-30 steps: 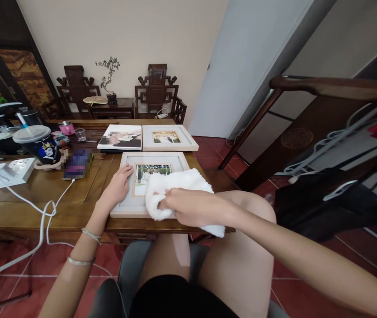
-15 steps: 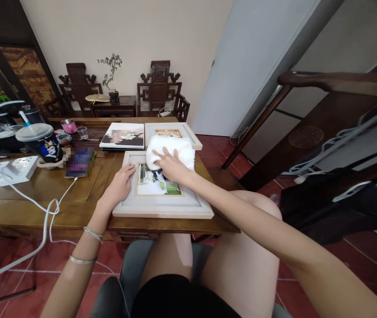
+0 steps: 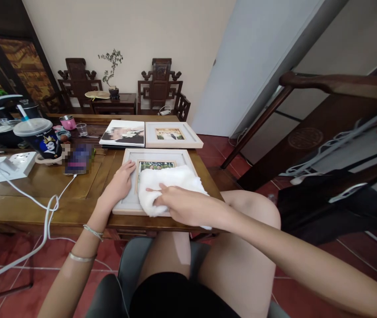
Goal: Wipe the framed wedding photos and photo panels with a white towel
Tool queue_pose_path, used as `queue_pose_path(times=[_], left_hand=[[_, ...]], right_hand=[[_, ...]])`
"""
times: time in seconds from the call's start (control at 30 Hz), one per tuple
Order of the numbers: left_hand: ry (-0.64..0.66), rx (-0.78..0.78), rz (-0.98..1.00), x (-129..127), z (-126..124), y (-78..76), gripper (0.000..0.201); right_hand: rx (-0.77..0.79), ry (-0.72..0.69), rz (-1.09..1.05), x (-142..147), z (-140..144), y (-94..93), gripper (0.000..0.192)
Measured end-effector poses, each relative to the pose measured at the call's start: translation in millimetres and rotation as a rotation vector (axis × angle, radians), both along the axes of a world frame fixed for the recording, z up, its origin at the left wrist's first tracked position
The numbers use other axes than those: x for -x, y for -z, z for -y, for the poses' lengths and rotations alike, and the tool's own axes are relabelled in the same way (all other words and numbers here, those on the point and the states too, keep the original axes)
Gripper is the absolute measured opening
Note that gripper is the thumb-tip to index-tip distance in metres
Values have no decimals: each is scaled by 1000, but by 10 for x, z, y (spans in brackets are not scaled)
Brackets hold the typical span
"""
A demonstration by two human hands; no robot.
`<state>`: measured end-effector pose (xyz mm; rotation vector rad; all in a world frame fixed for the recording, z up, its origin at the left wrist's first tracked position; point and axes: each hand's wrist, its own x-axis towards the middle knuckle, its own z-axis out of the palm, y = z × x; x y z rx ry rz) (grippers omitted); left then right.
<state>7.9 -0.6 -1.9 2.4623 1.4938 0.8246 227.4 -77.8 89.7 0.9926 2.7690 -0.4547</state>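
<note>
A pale picture frame (image 3: 131, 155) with a photo lies flat at the near edge of the wooden table (image 3: 39, 194). My left hand (image 3: 119, 184) rests flat on the frame's left border, fingers spread. My right hand (image 3: 177, 204) presses a white cloth (image 3: 171, 183) onto the lower half of the frame, covering most of the photo. The top strip of the photo still shows above the cloth.
A second framed photo (image 3: 173, 135) and a frameless print (image 3: 123, 133) lie behind. To the left are a phone (image 3: 78, 160), a lidded cup with straw (image 3: 39, 139), a power strip (image 3: 11, 166) with a white cable, a pink pot and a glass. A dark wooden chair arm (image 3: 337, 83) stands at right.
My right hand pushed the cloth up to the frame's far edge, then drew it back down to the near half. My left hand stayed on the frame's left border.
</note>
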Motion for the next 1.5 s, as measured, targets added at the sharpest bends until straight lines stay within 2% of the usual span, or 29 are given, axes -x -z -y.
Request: queue_pose_path(times=[0.1, 0.2, 0.3, 0.37, 0.43, 0.53, 0.67, 0.73, 0.8, 0.87, 0.93, 1.1, 1.23, 1.33, 1.5], left_hand=[[6, -12, -7, 15, -14, 13, 56], [12, -36, 5, 30, -26, 22, 54], [16, -47, 18, 34, -28, 19, 51], [10, -47, 19, 33, -29, 18, 49], [2, -50, 15, 34, -33, 23, 49], [-2, -56, 8, 35, -39, 34, 50], [-2, -49, -8, 30, -33, 30, 52], [-4, -48, -19, 25, -27, 22, 52], [-6, -47, -29, 21, -24, 18, 51], [-5, -50, -19, 16, -21, 13, 50], [6, -56, 20, 9, -10, 3, 48], [22, -46, 167, -18, 49, -71, 47], [-6, -4, 233, -39, 74, -114, 57], [-28, 16, 280, -51, 84, -125, 62], [-26, 32, 278, -73, 129, -162, 67]], right_hand=[[-128, 57, -50, 63, -264, 197, 57], [-271, 139, -74, 94, -647, 369, 61], [-393, 226, -34, 141, -964, 418, 62], [-416, 249, 6, 190, -1041, 398, 62], [-367, 242, 39, 232, -978, 358, 65], [-225, 182, 63, 230, -674, 256, 66], [12, 50, 43, 96, -204, -4, 57], [117, 2, 39, 25, -63, -136, 54], [159, -4, 27, -10, -15, -199, 53], [142, 26, -4, 6, -59, -161, 53], [61, 71, -29, 69, -191, -35, 55], [-320, 242, 35, 335, -790, 292, 56], [-413, 256, 72, 553, -1140, 321, 51], [-382, 162, 64, 645, -1034, 280, 50], [-224, -24, 72, 533, -359, 127, 48]])
